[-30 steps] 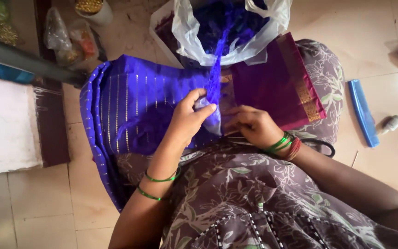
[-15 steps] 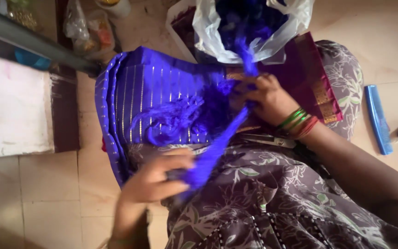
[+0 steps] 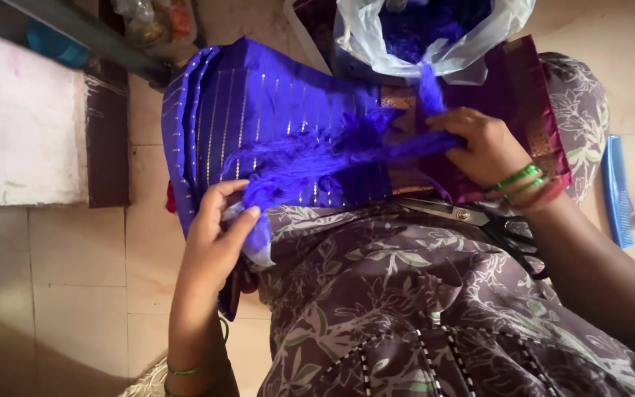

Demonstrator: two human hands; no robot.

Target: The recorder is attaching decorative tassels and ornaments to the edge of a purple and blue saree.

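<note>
Scissors point(image 3: 479, 220) on lap, comb point(image 3: 616, 191) rightward

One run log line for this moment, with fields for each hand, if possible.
left hand: grip on blue thread bundle | right hand: pinches its other end | under: folded blue cloth | scissors: on lap

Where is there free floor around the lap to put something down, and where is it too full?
Bare tiled floor lies left of the left hand, below the white slab. More tile shows upper right, above the blue comb. The lap is crowded: blue fabric, scissors, plastic bag, right hand.
</note>
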